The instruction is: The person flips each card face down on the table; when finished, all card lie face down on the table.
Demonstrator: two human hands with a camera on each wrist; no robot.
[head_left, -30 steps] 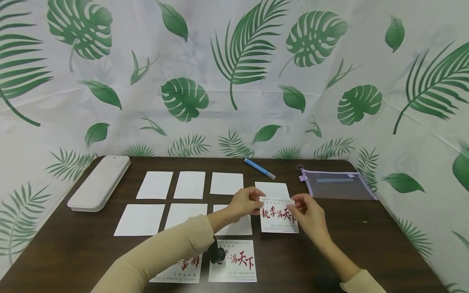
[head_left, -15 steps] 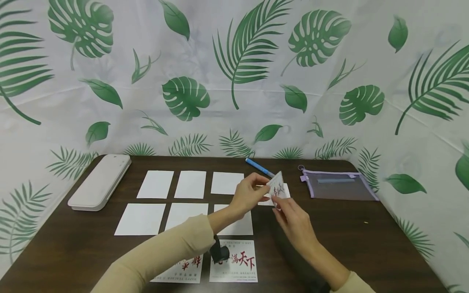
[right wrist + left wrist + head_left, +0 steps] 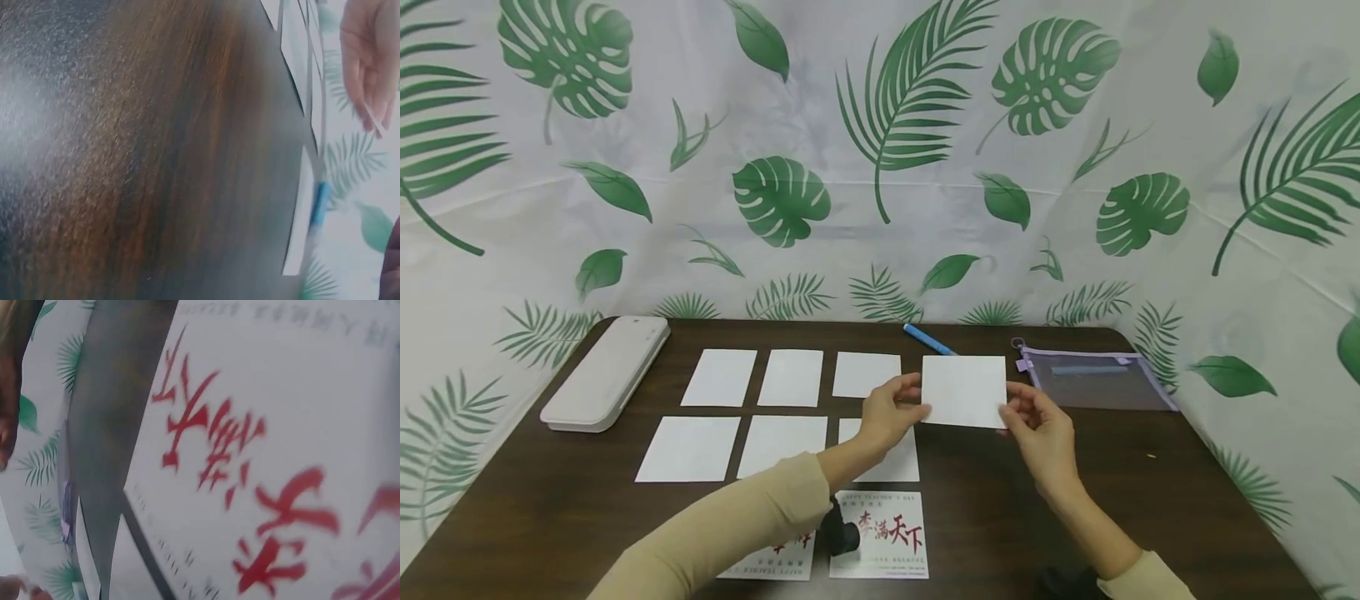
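Between my two hands a white card [image 3: 964, 392] is held up above the table, its blank face towards the head camera. My left hand [image 3: 889, 412] pinches its left edge, and my right hand [image 3: 1045, 433] pinches the right edge low down. Several blank white cards [image 3: 687, 450] lie in two rows to the left. Nearer the front edge, a card printed with red Chinese characters [image 3: 889, 546] lies beside another printed card [image 3: 778, 562], both partly covered by the left arm. Red lettering on a printed card [image 3: 287, 506] fills much of the left wrist view.
A long white case [image 3: 606, 375] lies at the table's left edge. Behind the held card is a blue marker [image 3: 928, 338], partly hidden. A purple-trimmed mesh zip pouch [image 3: 1093, 383] lies at the back right. The dark wooden table [image 3: 1112, 492] ends at a leaf-patterned cloth.
The held card has been turned over: its red printed side faced the head camera, then it stood edge-on, and now its blank side shows. It is also a little higher and farther back.
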